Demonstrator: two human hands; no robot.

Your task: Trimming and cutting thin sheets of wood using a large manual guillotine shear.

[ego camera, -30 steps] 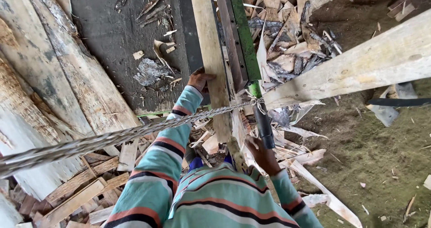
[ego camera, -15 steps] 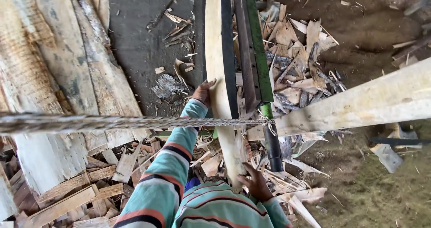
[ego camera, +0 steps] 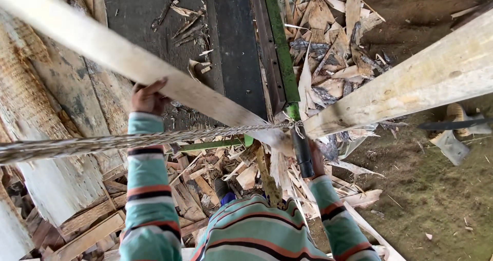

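Note:
My left hand grips the edge of a long pale plank. The plank runs slantwise from the top left down to its end near the middle of the view. My right hand is low at the centre, mostly hidden, and seems wrapped around a black handle at the foot of a green rail. Both arms wear a striped sweater. A twisted steel cable stretches from the left edge to the handle, passing over my left forearm.
A thick pale beam crosses the right side. A dark metal bed lies beside the green rail. Big rough logs fill the left. Wood offcuts and bark litter the ground, with bare dirt at the right.
The plank lay straight along the metal bed. It has swung to the left and now lies slantwise, with my left hand moved left along it. My right hand stays by the black handle.

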